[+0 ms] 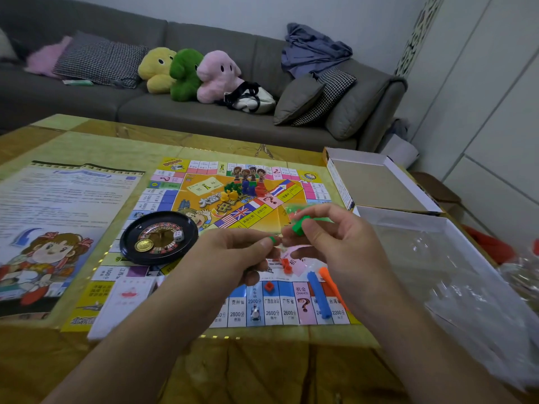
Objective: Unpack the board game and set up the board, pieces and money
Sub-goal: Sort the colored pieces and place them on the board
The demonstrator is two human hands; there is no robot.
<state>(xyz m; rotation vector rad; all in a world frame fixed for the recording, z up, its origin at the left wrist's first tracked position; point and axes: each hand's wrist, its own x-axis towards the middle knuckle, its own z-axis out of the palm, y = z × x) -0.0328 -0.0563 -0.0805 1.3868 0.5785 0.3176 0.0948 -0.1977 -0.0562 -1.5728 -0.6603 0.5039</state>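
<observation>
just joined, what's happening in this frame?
A person is setting up a board game on a yellow-green table. The colourful paper game board lies unfolded, with a black roulette wheel and small plastic pieces on it. Both hands are raised over the board: the left hand pinches a tiny green plastic piece, the right hand holds a larger green piece along with a clear bag. The open white cardboard box sits at right.

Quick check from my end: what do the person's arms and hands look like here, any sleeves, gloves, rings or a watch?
Both forearms are bare to the bottom edge of the picture; no sleeves show. The left hand and right hand wear no gloves. No ring, watch or bracelet is visible on the parts in view.
</observation>
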